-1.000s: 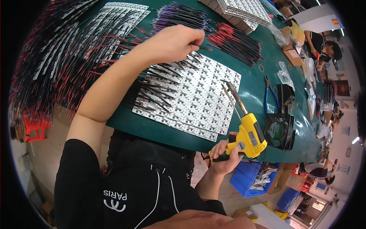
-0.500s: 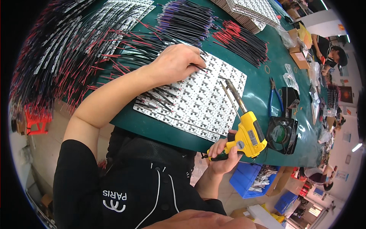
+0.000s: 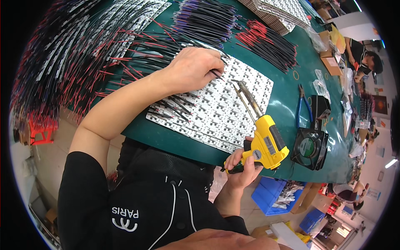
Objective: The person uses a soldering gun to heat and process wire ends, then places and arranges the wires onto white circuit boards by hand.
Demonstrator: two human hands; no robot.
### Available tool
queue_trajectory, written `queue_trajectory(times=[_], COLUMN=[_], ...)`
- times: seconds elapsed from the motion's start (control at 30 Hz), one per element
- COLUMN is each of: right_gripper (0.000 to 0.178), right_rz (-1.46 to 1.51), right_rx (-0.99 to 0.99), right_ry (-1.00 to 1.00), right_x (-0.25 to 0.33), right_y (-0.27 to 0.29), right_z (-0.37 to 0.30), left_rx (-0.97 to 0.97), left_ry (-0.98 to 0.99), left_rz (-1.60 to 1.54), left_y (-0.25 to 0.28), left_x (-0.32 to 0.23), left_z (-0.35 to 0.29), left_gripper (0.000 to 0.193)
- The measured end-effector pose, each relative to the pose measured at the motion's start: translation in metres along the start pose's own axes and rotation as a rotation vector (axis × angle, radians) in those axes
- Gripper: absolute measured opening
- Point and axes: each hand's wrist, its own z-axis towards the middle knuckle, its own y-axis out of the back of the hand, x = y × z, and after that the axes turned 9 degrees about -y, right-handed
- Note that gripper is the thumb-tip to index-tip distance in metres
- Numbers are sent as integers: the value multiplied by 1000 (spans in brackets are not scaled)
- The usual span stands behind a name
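My left hand is closed in a pinch on a thin black wire, low over the white panel of small boards. In my right hand is a yellow soldering gun, gripped at its handle by the panel's near right corner. Its metal tip points up and left above the panel, apart from the wire. Several black wires with red ends lie on the panel's left part, below my left wrist. My left fingers partly hide the end of the held wire.
Bundles of wires and red-tipped black wires lie across the far side of the green table. Wired strips pile up at left. Blue-handled pliers and a black fan sit at right. Another person works beyond.
The soldering gun has shifted slightly left and up with my right hand, its tip nearer to my left fingers. My left hand keeps its pinch on the wire, almost still.
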Motion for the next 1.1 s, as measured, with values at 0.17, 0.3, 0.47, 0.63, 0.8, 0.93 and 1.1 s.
queue_trajectory(times=[0.17, 0.3, 0.47, 0.63, 0.8, 0.93, 1.1], right_gripper=[51, 51, 50, 42, 35, 32, 30], right_rz=[-9, -1, -15, 12, -25, -59, -72], right_rx=[0, 12, 2, 39, 21, 45, 17], right_ry=[23, 18, 15, 9, 9, 14, 2], right_x=[0, -1, 0, -2, -4, -5, -6], right_y=[-2, -1, -2, 2, 2, 3, 0], right_z=[1, 1, 2, 2, 2, 4, 5], left_rx=[20, 50, 40, 53, 58, 77, 139], left_ry=[-54, -87, -119, -108, -120, -126, -47], left_rz=[27, -9, 50, 65, 85, 114, 138], left_y=[0, 1, 0, -1, -2, -1, 0], left_x=[1, 3, 5, 4, 4, 2, -4], left_z=[-1, 0, -1, 0, 1, 3, 11], left_gripper=[13, 14, 11, 9, 8, 8, 9])
